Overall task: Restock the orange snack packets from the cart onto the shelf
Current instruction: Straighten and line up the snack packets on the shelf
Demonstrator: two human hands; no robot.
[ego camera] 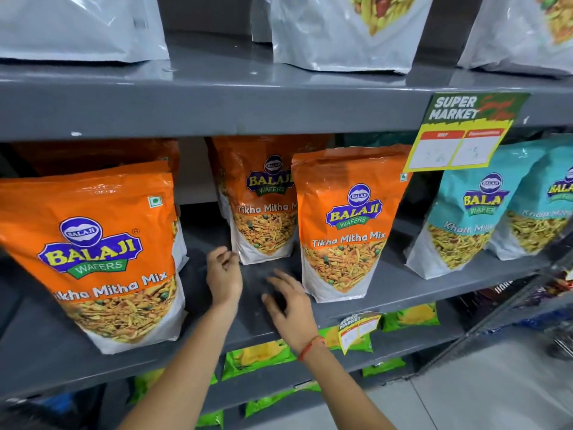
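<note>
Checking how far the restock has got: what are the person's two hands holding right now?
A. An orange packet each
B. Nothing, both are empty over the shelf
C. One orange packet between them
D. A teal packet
B: the left hand and the right hand are both empty, fingers loose, over the bare gap on the shelf between the orange packets.

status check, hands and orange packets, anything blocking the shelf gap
Left hand and right hand both empty, over the shelf gap. Orange packets upright either side. Nothing blocking the gap.
</note>
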